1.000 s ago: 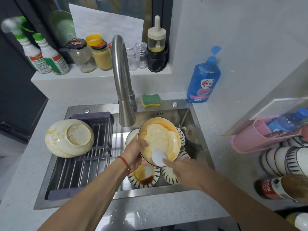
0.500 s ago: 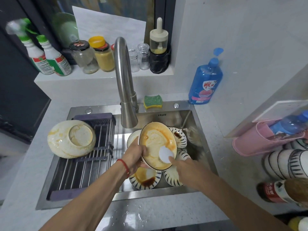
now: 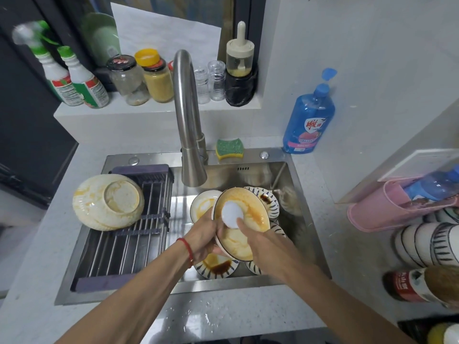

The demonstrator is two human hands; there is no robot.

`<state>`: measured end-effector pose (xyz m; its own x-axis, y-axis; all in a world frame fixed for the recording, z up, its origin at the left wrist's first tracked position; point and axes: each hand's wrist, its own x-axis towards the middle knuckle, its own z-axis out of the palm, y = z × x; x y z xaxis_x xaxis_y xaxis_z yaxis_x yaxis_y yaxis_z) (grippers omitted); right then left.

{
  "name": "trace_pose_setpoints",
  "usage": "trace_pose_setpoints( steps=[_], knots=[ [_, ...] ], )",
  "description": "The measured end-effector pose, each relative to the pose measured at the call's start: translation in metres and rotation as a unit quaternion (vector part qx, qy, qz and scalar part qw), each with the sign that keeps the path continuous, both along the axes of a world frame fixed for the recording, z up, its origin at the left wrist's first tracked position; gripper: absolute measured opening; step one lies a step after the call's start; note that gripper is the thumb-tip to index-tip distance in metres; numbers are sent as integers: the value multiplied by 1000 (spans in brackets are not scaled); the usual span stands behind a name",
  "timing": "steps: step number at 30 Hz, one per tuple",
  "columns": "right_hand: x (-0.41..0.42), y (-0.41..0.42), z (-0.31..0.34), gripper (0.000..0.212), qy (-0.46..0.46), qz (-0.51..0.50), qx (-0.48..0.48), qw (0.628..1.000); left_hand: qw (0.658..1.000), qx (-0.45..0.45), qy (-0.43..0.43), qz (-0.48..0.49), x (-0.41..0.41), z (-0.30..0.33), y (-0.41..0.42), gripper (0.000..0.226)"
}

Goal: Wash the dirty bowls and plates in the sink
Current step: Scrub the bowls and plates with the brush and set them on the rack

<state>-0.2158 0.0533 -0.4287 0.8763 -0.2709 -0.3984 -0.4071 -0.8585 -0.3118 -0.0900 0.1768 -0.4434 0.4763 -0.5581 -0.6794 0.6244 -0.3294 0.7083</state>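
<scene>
My left hand [image 3: 203, 238] grips the left rim of a greasy orange-stained bowl [image 3: 250, 214], tilted over the steel sink [image 3: 305, 219]. My right hand [image 3: 260, 240] holds a round white scrubbing pad [image 3: 232, 211] pressed against the bowl's upper inside. Several dirty striped plates and bowls lie under it in the sink, one with dark sauce [image 3: 217, 266], another at the back [image 3: 267, 201]. A soiled bowl [image 3: 108, 202] sits upside down on the drain rack [image 3: 129, 247] at the sink's left.
The tap [image 3: 187, 125] arches over the sink just behind the bowl. A green-yellow sponge [image 3: 229, 148] and a blue soap bottle [image 3: 309, 120] stand on the back ledge. Jars and spray bottles line the shelf. Stacked bowls [image 3: 429, 244] and a pink holder [image 3: 397, 212] sit at right.
The white pad has moved from the bowl's lower inside up to its upper left. The bowl has tipped further and dropped slightly lower in my left hand.
</scene>
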Motion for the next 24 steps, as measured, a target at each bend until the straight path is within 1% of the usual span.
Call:
trace_pose_setpoints(
  steps=[2, 3, 4, 6, 7, 10, 11, 14, 17, 18, 21, 22, 24],
  knots=[
    [6, -20, -2, 75, 4, -42, -12, 999, 1000, -6, 5, -8, -1, 0, 1, 71],
    [5, -21, -4, 77, 15, -41, -12, 999, 1000, -4, 6, -7, -1, -1, 2, 71],
    [3, -13, -3, 79, 7, -24, -11, 1000, 1000, -4, 8, -4, 1, -2, 1, 72],
    [-5, 9, 2, 85, 25, 34, -8, 999, 1000, -4, 14, 9, 2, 0, 2, 72],
    [-7, 7, 1, 85, 26, 39, -21, 999, 1000, -4, 12, 11, 3, 0, 2, 73],
    [-1, -28, -8, 77, 52, -20, -46, 997, 1000, -13, 7, 5, 5, -2, 5, 75],
    [-4, -26, -8, 77, 45, -16, -37, 998, 1000, -12, 6, 10, 5, -2, 5, 73],
    [-19, 1, -4, 78, 55, 55, 23, 997, 1000, -2, 1, 30, 11, -4, 5, 69],
    [-19, -26, -23, 79, 59, 24, -28, 998, 999, 1, 15, 43, 15, -5, 7, 68],
    [-21, -33, -29, 76, 59, 22, -16, 998, 999, 3, 19, 45, 15, -6, 7, 67],
    [-31, -35, -28, 57, 39, 69, 59, 995, 998, 15, 10, 63, 18, -11, 7, 64],
    [-31, -42, -28, 51, 28, 61, 58, 996, 997, 20, 6, 76, 20, -14, 8, 64],
    [-27, -65, -32, 42, -3, -9, 25, 1000, 994, 26, 15, 101, 27, -19, 11, 60]
  ],
)
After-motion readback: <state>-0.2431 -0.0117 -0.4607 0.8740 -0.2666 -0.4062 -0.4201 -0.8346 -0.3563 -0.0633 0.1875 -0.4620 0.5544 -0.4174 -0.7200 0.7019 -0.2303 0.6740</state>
